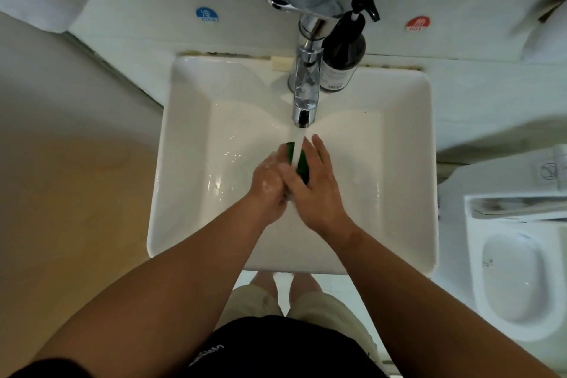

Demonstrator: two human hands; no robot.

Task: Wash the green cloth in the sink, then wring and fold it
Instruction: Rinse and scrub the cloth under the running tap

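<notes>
The green cloth (302, 164) is bunched small between my two hands over the middle of the white sink (190, 120). Water runs from the chrome tap (303, 95) straight onto it. My left hand (270, 186) curls round the cloth's left side, wet and soapy. My right hand (316, 187) lies over the cloth from the right with its fingers stretched toward the tap, thumb against the cloth. Most of the cloth is hidden between the palms.
A dark pump bottle (345, 49) stands right of the tap on the sink's back ledge. Cold (207, 15) and hot (417, 23) stickers mark the wall. A white toilet (515, 279) is at the right, tan floor at the left.
</notes>
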